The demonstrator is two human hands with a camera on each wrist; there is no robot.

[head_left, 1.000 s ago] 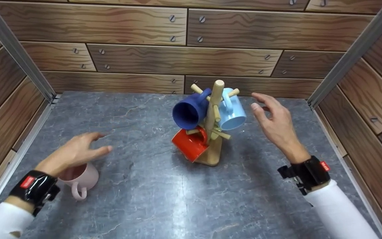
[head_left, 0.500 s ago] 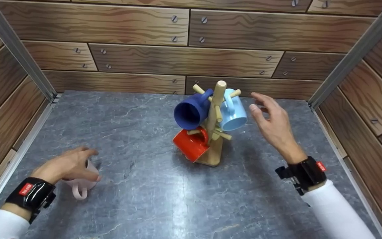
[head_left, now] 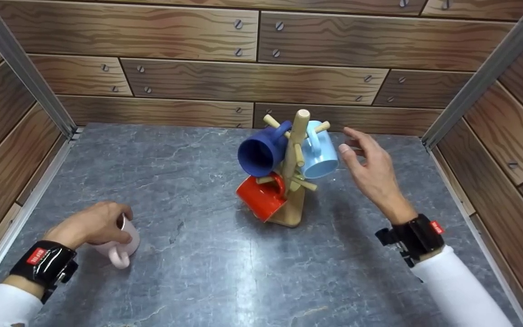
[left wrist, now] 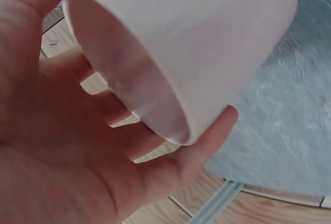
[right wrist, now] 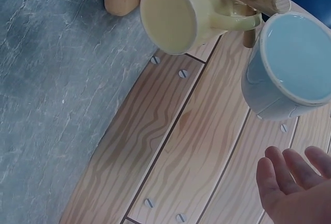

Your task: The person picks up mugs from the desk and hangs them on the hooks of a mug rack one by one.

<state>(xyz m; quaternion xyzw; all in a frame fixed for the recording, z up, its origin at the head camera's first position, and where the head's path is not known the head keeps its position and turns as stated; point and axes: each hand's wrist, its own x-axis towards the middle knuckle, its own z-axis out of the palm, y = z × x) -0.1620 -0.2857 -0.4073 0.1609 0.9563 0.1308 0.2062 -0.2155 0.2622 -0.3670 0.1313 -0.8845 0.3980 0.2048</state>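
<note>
At the left of the table, my left hand (head_left: 96, 222) grips a pale pink mug (head_left: 132, 238) from above, thumb and fingers spread around its rim. The left wrist view shows the mug's body (left wrist: 217, 32) and its mouth facing the palm. On a wooden mug tree (head_left: 298, 131) hang a dark blue mug (head_left: 276, 145), a red mug (head_left: 261, 200) and a light blue mug (head_left: 320, 156). A yellow mug (right wrist: 170, 17) also hangs there, mostly hidden in the head view. My right hand (head_left: 372, 170), fingers relaxed, hovers to the right of the light blue mug and holds nothing.
The grey marbled table (head_left: 189, 281) is enclosed by wood-plank-patterned walls (head_left: 189, 36) at the back and both sides. Metal posts (head_left: 475, 72) stand at the back corners. One front peg (head_left: 298, 154) of the tree carries no mug.
My left hand has come down onto the pink mug and taken hold of it. The mug has shifted slightly, its handle swinging right. My right hand has barely moved.
</note>
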